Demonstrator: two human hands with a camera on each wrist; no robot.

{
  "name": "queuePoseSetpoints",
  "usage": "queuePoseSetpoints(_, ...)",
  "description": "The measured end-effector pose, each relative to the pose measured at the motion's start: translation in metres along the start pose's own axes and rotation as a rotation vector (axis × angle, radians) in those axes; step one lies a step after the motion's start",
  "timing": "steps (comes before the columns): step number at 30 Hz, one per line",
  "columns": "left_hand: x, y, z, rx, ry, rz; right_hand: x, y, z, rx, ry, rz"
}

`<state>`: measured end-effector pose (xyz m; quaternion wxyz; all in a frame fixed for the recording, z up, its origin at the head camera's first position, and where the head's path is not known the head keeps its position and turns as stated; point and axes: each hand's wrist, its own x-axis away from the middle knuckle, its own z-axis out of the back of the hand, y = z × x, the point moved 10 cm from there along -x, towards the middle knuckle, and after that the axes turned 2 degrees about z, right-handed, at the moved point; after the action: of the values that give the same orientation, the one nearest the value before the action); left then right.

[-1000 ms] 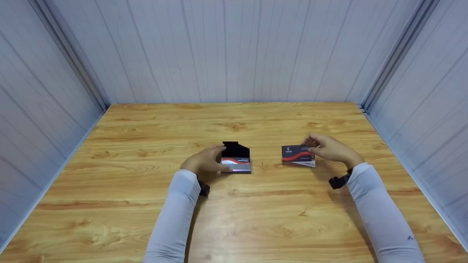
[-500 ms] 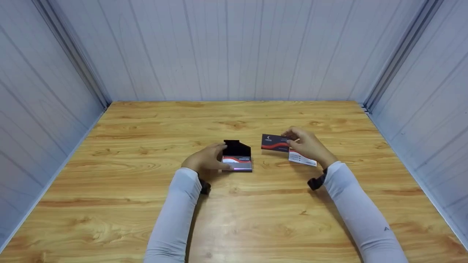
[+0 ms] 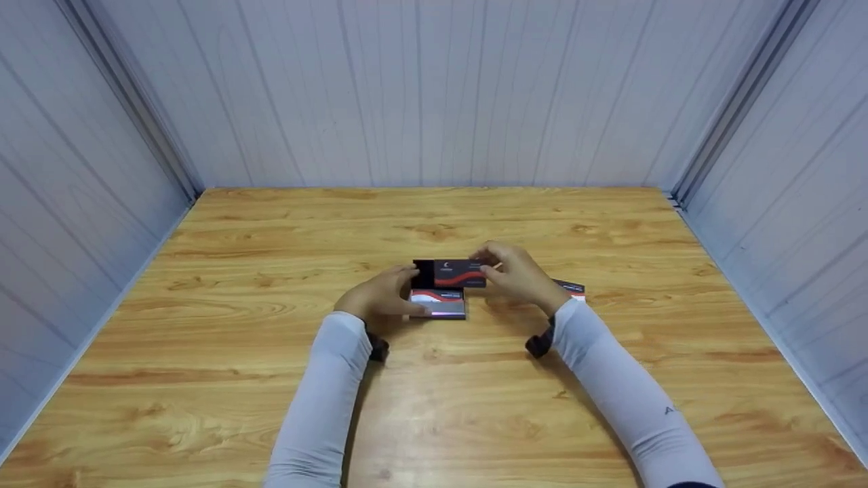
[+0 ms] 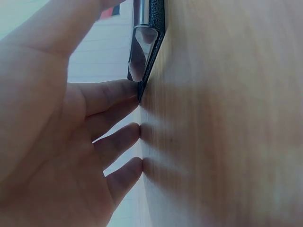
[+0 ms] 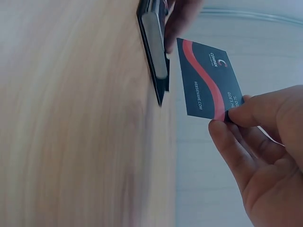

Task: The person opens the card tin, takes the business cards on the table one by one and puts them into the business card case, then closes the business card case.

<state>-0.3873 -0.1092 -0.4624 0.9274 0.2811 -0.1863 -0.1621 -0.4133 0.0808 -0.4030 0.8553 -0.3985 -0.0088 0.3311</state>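
Note:
A black business card case (image 3: 444, 314) lies on the wooden table with its lid folded back and cards with a red wave inside. My left hand (image 3: 380, 293) holds it from the left, thumb over its front part and fingertips by the lid; in the left wrist view the fingers (image 4: 124, 137) touch the tabletop. Between thumb and fingers, my right hand (image 3: 512, 272) pinches a dark business card (image 5: 208, 85) by one end. That card is raised off the table and overlaps the case's lid in the head view. The right wrist view shows its red stripe and printed lettering.
Another business card (image 3: 571, 287), partly hidden by my right hand and wrist, lies on the wooden table (image 3: 434, 407) to the right. White panelled walls (image 3: 434, 95) rise at the back and both sides.
My right hand has lifted the dark card off the white-faced one and carried it left to the case, leaving the other card behind. The left hand and case have stayed put.

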Motion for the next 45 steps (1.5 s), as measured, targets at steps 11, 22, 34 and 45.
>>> queuePoseSetpoints(11, -0.003, 0.004, 0.0, 0.024, 0.015, -0.039, -0.011, -0.008, -0.03, -0.037, -0.033, -0.017)
queuePoseSetpoints(22, -0.005, 0.009, 0.001, 0.095, 0.025, -0.118, -0.016, -0.005, -0.042, -0.063, -0.06, -0.043)
queuePoseSetpoints(34, -0.003, 0.001, 0.001, 0.046, 0.012, -0.001, -0.015, -0.007, -0.047, 0.009, -0.149, -0.021)
queuePoseSetpoints(45, -0.003, 0.003, 0.001, 0.021, 0.011, -0.012, -0.011, -0.008, -0.047, 0.014, -0.192, -0.036)
